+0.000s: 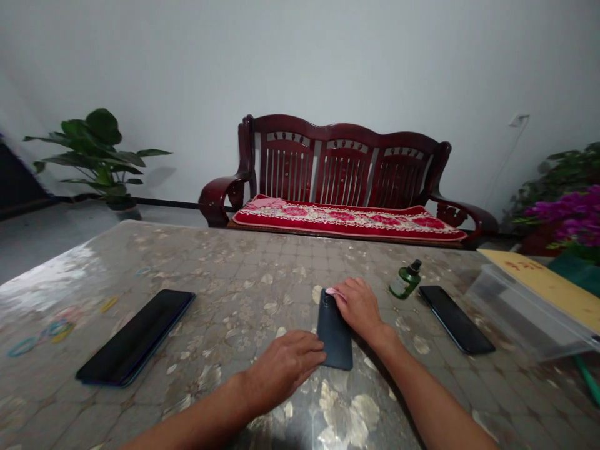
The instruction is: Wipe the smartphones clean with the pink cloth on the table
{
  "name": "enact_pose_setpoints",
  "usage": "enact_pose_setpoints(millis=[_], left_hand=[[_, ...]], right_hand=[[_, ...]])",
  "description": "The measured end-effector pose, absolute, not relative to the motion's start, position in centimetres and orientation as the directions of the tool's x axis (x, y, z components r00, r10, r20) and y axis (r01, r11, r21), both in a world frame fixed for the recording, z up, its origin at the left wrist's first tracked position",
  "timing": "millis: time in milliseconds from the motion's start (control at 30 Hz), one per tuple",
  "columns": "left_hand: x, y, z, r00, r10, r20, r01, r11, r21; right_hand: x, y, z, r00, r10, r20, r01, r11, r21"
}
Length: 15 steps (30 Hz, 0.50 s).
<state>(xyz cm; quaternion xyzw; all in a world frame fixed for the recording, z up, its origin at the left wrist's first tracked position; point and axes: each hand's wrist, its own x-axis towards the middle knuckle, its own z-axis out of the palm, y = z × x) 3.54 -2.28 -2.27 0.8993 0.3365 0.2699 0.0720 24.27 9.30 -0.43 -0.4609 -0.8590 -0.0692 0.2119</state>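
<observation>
One phone (335,337), one pink cloth (334,292), one green bottle (405,281) at 2 o'clock, and two more dark devices: one at 3 (457,320), one at 9 (138,337).
On the flower-patterned table (225,269), with one wooden bench (344,164) beyond at 12, the phone lies back up between the hands: left hand (291,359) touching its 8 o'clock edge, fingers together, grip impossible to tell; right hand (360,307) pinching the cloth at 1.

The left grip (289,362) touches the left edge of a dark grey rectangular phone (335,340) while the right grip (359,306) holds a small pink cloth (333,292) at its camera end; right of that grip sits a green, black-topped spray bottle (404,283).
</observation>
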Motion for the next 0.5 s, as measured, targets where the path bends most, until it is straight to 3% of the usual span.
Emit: enact_pose_setpoints(millis=[333,500], left_hand=[[3.5,-2.6,-2.0,0.647,0.653,0.394,0.582,-0.756,0.299],[3.5,-2.6,-1.7,0.662,0.655,0.364,0.592,-0.755,0.281]], right_hand=[[24.7,9.0,-0.7,-0.497,0.726,0.475,0.796,0.600,-0.085],[24.8,9.8,-1.1,-0.488,0.740,0.464,0.780,0.607,-0.148]])
